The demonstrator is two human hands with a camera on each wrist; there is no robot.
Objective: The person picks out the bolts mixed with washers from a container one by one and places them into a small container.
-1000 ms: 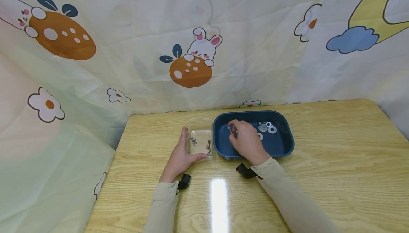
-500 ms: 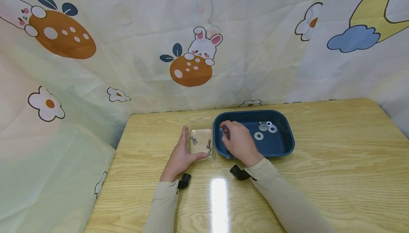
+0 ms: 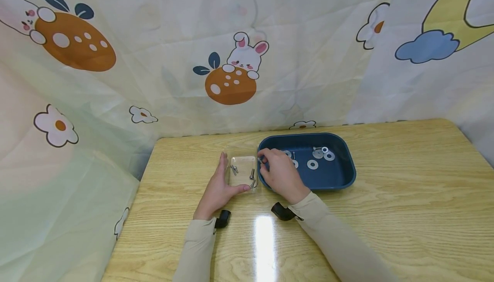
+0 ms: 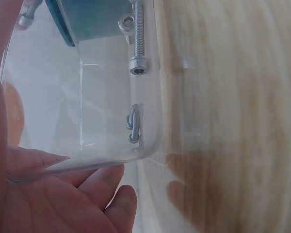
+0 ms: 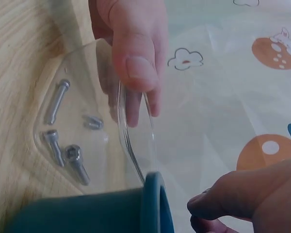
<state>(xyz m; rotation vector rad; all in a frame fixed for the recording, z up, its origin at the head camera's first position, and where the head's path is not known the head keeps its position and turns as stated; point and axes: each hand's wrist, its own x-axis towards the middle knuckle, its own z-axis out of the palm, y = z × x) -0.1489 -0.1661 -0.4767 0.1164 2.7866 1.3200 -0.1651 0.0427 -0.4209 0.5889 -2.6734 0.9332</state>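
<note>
A clear plastic box (image 3: 242, 180) stands on the table with several socket head screws (image 5: 57, 103) in it. My left hand (image 3: 218, 189) holds the box, thumb at the near side and fingers along the left side. Over the left rim of a dark blue tray (image 3: 349, 178), beside the box, my right hand (image 3: 284, 177) pinches a small screw (image 4: 26, 19); its head shows at the upper left of the left wrist view. In the right wrist view the fingertips are dark and the screw is hidden. Flat washers (image 3: 312, 164) lie inside the tray.
The tray stands right against the box's right side, and its raised wall (image 5: 153, 204) lies between the right hand and the box. A wooden table (image 3: 409, 196) carries both. Behind hangs a printed cloth (image 3: 308, 59) down to the table's back edge.
My right hand has moved left across the tray with the screw, reaching the tray's left rim. More washers now show behind it. The left hand and the box have stayed in place.
</note>
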